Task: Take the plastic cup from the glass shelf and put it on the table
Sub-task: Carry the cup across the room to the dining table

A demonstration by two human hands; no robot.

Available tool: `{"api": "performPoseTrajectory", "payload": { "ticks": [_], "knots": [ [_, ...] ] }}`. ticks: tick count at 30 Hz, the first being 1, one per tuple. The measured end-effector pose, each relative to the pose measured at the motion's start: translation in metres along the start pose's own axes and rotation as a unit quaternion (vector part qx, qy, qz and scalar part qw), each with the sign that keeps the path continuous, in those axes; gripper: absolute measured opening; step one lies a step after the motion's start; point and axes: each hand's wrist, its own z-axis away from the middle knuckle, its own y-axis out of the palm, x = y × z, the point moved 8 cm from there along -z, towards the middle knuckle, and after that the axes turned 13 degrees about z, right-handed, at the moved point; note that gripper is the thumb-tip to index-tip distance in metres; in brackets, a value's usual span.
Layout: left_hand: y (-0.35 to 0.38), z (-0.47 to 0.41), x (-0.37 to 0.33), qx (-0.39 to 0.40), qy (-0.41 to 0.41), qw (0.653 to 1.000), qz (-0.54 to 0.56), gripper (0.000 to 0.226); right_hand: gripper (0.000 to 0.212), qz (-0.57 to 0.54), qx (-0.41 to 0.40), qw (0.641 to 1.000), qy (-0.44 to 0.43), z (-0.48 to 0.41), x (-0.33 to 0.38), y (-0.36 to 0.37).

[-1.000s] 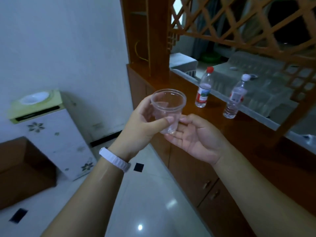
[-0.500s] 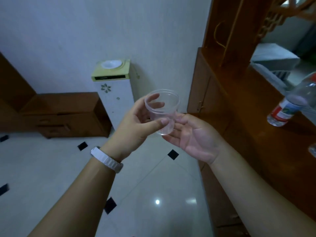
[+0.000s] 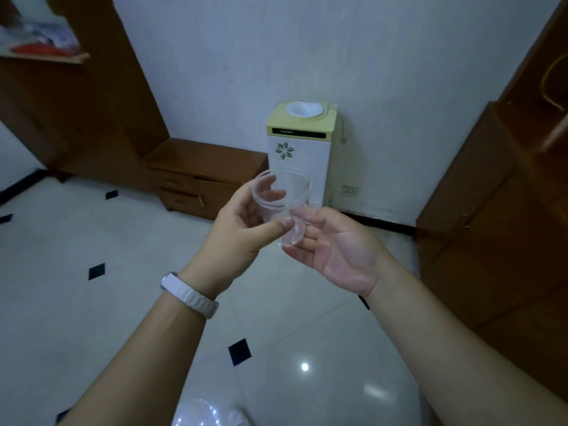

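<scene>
A clear plastic cup [image 3: 284, 199] is held upright in mid-air at the centre of the head view, mouth up and empty. My left hand [image 3: 242, 232] grips it, thumb across the front and fingers behind the wall. A white band sits on that wrist. My right hand [image 3: 335, 247] is palm up just right of and below the cup, its fingertips touching the cup's base. No table and no glass shelf are in view.
A white and green water dispenser [image 3: 299, 152] stands against the wall ahead. A low wooden drawer unit [image 3: 196, 176] is to its left, a tall wooden cabinet [image 3: 498, 192] on the right. White floor tiles [image 3: 92, 302] with black diamonds lie below.
The view has swung left: the counter with the bottles has left the frame, and the dispenser and drawer unit are now ahead. Both hands keep the same hold on the cup.
</scene>
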Motion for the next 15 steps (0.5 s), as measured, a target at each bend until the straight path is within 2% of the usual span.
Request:
{"api": "performPoseTrajectory", "payload": {
  "ticks": [3, 7, 15],
  "knots": [
    [-0.054, -0.016, -0.006, -0.013, 0.004, 1.000, -0.002, 0.066, 0.030, -0.004, 0.021, 1.000, 0.011, -0.043, -0.002, 0.038],
    [-0.128, -0.030, -0.020, -0.033, 0.019, 0.999, -0.011, 0.060, 0.056, 0.043, 0.055, 0.997, 0.018, -0.101, -0.002, 0.099],
    [-0.271, -0.038, -0.038, -0.097, 0.027, 0.995, -0.011, 0.063, 0.043, 0.069, 0.093, 0.991, 0.059, -0.204, -0.024, 0.204]
  ]
}}
